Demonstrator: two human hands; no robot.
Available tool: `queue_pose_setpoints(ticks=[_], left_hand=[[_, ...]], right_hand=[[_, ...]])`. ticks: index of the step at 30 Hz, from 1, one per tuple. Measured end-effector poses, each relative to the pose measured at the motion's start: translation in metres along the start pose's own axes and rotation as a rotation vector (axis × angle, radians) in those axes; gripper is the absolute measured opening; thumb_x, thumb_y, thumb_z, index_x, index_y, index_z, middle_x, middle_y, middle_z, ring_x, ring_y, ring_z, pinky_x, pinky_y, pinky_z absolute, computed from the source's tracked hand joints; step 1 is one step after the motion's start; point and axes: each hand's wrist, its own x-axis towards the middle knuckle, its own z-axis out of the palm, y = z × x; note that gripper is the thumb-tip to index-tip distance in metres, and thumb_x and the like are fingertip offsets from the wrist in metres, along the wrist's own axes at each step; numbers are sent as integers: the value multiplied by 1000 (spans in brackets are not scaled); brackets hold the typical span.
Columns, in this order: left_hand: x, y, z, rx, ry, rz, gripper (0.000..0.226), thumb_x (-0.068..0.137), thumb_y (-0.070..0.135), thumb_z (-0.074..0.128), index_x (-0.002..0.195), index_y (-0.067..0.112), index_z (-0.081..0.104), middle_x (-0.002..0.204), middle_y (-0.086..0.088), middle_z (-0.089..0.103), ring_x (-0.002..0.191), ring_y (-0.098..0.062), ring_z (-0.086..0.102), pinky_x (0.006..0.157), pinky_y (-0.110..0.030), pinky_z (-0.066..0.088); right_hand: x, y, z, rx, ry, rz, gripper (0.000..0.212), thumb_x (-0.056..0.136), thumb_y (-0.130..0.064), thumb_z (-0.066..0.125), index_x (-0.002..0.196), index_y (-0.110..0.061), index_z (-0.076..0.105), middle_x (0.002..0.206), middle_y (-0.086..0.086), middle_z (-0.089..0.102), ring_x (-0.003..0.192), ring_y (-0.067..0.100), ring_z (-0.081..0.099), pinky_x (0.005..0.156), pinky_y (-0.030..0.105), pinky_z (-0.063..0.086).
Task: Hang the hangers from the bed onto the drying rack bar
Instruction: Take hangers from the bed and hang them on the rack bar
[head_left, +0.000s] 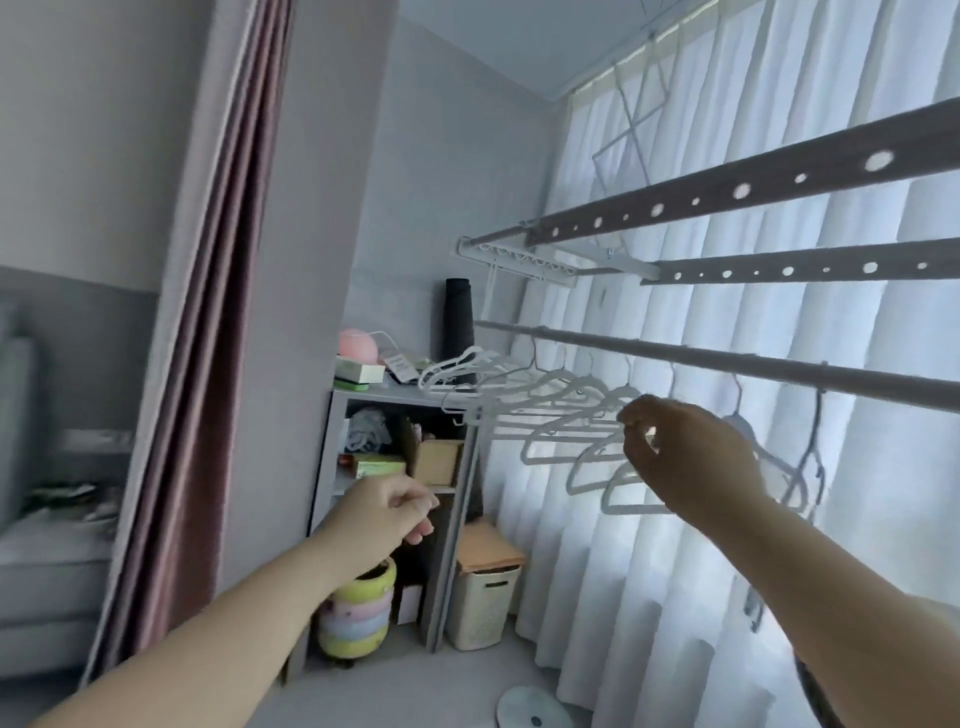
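White hangers (566, 415) hang by thin hooks from the drying rack's lowest round bar (727, 358), bunched toward its far end. The right hand (691, 457) is among them, thumb and forefinger curled close together; whether they pinch a hanger I cannot tell. The left hand (389, 512) is loosely curled and holds nothing. The hangers look light, stiff and apt to swing or tangle, so they are best taken at the neck under the hook.
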Motion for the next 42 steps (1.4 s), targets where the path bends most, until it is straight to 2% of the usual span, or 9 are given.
queue_pose_setpoints(ticks=[4, 7, 14, 23, 27, 30, 32, 37, 42], left_hand=[[-57, -80, -110, 92, 152, -196, 29, 91, 5, 49, 69, 21, 59, 50, 9, 61, 52, -4, 56, 55, -12, 45], [-116, -143, -190, 149, 278, -388, 27, 91, 6, 48, 69, 18, 58, 55, 7, 61, 55, -10, 54, 62, -24, 45], [-282, -262, -324, 278, 587, -814, 35, 91, 10, 47, 59, 23, 51, 60, 9, 57, 54, -5, 51, 57, -18, 39], [-429, -359, -409, 312, 833, -1280, 33, 92, 19, 48, 61, 28, 48, 72, 11, 60, 70, -8, 56, 62, -20, 40], [-464, -399, -458, 407, 911, -1458, 23, 94, 14, 42, 78, 22, 57, 109, -5, 66, 105, -20, 59, 81, -22, 42], [-484, -424, -479, 416, 925, -1597, 29, 95, 13, 37, 77, 25, 57, 110, -4, 63, 108, -21, 59, 84, -25, 45], [-499, -441, -490, 405, 1016, -1634, 28, 95, 14, 38, 107, 21, 62, 120, -2, 61, 113, -18, 57, 88, -25, 45], [-535, -481, -514, 371, 1107, -1720, 42, 96, 21, 41, 138, 16, 36, 145, 0, 37, 131, -18, 40, 102, -30, 38], [-569, -534, -564, 534, 807, -1772, 59, 97, 38, 28, 148, 22, 5, 157, -1, 0, 145, -19, 10, 114, -31, 21]], right_hand=[[-7, -114, 63, 99, -208, -57, 27, 94, -22, 39, 110, -20, 60, 104, 5, 67, 99, 27, 60, 80, 29, 46], [-24, -207, 115, 149, -344, -193, 29, 95, -22, 36, 111, -17, 59, 105, 7, 67, 96, 28, 61, 79, 31, 49], [-92, -416, 228, 274, -713, -532, 18, 95, -24, 37, 96, -20, 54, 97, 3, 63, 89, 26, 58, 59, 27, 36], [-183, -640, 330, 369, -1072, -868, 26, 93, -22, 39, 109, -28, 59, 118, -3, 63, 108, 17, 58, 85, 21, 44], [-202, -738, 377, 440, -1205, -1016, 31, 96, -23, 36, 123, -28, 51, 131, -5, 54, 119, 13, 51, 94, 18, 39], [-217, -799, 409, 435, -1318, -1100, 37, 96, -24, 37, 133, -24, 42, 138, -6, 48, 126, 11, 46, 100, 18, 36], [-228, -837, 426, 419, -1367, -1167, 38, 96, -23, 39, 134, -23, 40, 139, -7, 47, 127, 10, 45, 102, 19, 35], [-267, -920, 454, 378, -1442, -1235, 41, 96, -22, 39, 137, -22, 34, 141, -3, 43, 129, 13, 40, 102, 21, 33], [-317, -980, 477, 338, -1552, -1148, 41, 95, -22, 43, 136, -20, 38, 142, -2, 42, 129, 14, 41, 103, 22, 33]])
